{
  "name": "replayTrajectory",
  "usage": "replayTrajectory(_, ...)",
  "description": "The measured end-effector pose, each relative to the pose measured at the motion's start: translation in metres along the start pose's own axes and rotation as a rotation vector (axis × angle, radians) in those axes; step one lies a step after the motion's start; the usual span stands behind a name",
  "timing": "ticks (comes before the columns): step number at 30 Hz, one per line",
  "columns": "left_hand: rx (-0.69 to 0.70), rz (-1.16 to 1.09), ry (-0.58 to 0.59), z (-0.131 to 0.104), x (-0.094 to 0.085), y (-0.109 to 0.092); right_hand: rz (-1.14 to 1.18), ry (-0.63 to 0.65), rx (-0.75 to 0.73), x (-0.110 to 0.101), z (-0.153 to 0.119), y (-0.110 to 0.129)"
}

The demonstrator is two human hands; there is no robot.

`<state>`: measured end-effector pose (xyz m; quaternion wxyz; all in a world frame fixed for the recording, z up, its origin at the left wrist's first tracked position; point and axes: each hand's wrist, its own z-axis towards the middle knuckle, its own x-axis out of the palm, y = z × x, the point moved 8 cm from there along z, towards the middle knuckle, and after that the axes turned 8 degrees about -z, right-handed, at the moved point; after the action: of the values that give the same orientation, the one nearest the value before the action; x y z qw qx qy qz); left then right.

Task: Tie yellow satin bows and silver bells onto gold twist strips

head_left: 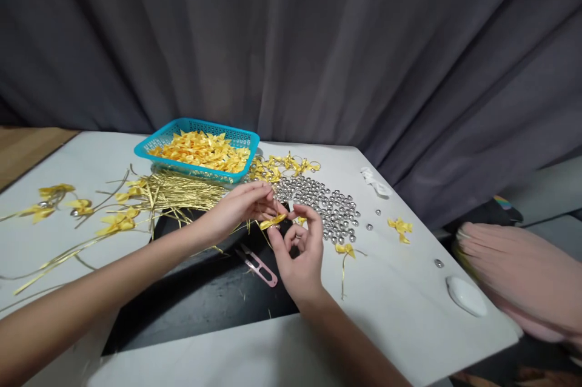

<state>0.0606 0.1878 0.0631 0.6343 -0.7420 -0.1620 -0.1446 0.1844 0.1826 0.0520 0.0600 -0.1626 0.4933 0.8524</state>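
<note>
Over the black mat, both hands meet at a small yellow ribbon bow (pixel 271 222). My right hand (pixel 302 256) pinches the bow between thumb and fingers, with a small shiny bit by the thumb tip. The fingers of my left hand (pixel 240 208) are bent together at the bow's upper side; whatever thin piece they grip is too small to make out. Pink thread snips (pixel 260 269) lie on the mat below the hands. Just behind the hands spreads a pile of silver bell-like beads (pixel 334 211).
A blue basket (pixel 195 167) full of yellow bows stands at the back. Gold cords (pixel 182 190) lie in a bundle before it. Finished-looking bows with cords (pixel 119 221) lie left. A white computer mouse (pixel 466 296) sits near the right edge, beside pink fabric (pixel 522 272).
</note>
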Motion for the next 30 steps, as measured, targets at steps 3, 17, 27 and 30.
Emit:
replayTrajectory(3, -0.047, -0.156, -0.053, -0.008, -0.004, -0.002, -0.009, 0.034, -0.060, 0.002, -0.001, 0.006)
replayTrajectory(17, -0.113, -0.241, -0.135, -0.024, -0.006, 0.000, -0.091, -0.069, -0.369, -0.010, -0.006, 0.035)
replayTrajectory(27, -0.023, -0.153, -0.101, -0.031, 0.003, -0.010, -0.197, -0.134, -0.463, -0.014, -0.009, 0.042)
replayTrajectory(30, -0.001, -0.106, -0.119, -0.035, 0.005, -0.014, -0.198, -0.143, -0.468, -0.014, -0.011, 0.041)
